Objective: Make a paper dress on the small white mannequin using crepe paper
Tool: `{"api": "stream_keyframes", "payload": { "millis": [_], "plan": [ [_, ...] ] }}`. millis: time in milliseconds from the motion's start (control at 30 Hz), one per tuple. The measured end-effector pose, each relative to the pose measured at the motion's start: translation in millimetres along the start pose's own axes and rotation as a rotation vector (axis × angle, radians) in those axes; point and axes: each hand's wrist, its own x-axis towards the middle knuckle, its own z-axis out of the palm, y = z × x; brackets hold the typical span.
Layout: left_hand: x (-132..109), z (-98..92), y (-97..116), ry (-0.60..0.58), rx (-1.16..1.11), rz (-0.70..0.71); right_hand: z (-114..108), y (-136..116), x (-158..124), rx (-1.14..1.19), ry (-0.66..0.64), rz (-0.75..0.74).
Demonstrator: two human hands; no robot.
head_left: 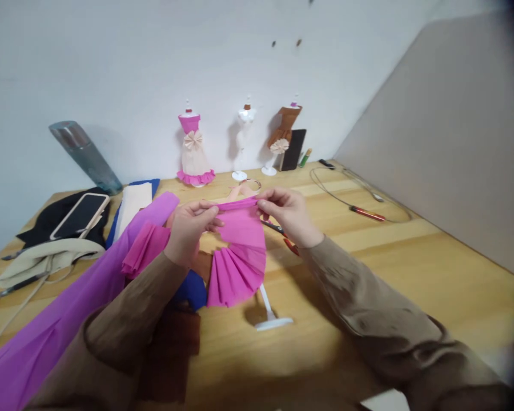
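A small mannequin on a white stand (pixel 272 321) wears a pleated pink crepe-paper skirt (pixel 239 258). Its peach bust (pixel 239 192) shows just above the paper. My left hand (pixel 191 228) pinches the left end of the paper's top edge. My right hand (pixel 289 214) pinches the right end, so the edge is pulled taut between them. Both hands are closed on the paper.
Three dressed mini mannequins stand by the wall: pink (pixel 193 149), white (pixel 244 137), brown (pixel 282 137). A purple paper roll (pixel 60 319), folded pink paper (pixel 143 251), a phone (pixel 79 216), red-handled scissors (pixel 285 237), a red tool (pixel 367 213) with cable lie on the wooden table (pixel 411 268).
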Motion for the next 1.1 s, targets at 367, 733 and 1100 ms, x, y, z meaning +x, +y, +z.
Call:
{"api": "stream_keyframes", "payload": {
  "millis": [367, 733, 1100],
  "plan": [
    [-7.2, 4.0, 0.2, -0.2, 0.017, 0.047, 5.1, -7.2, -41.3, 0.052, 0.219, 0.054],
    [-11.7, 7.7, 8.1, -0.262, 0.079, 0.303, 3.6, -15.7, -59.5, 0.029, 0.296, -0.07],
    [-12.3, 10.6, -9.3, -0.244, -0.042, 0.297, 1.0, -8.3, -67.6, 0.062, 0.297, -0.078]
  ]
}}
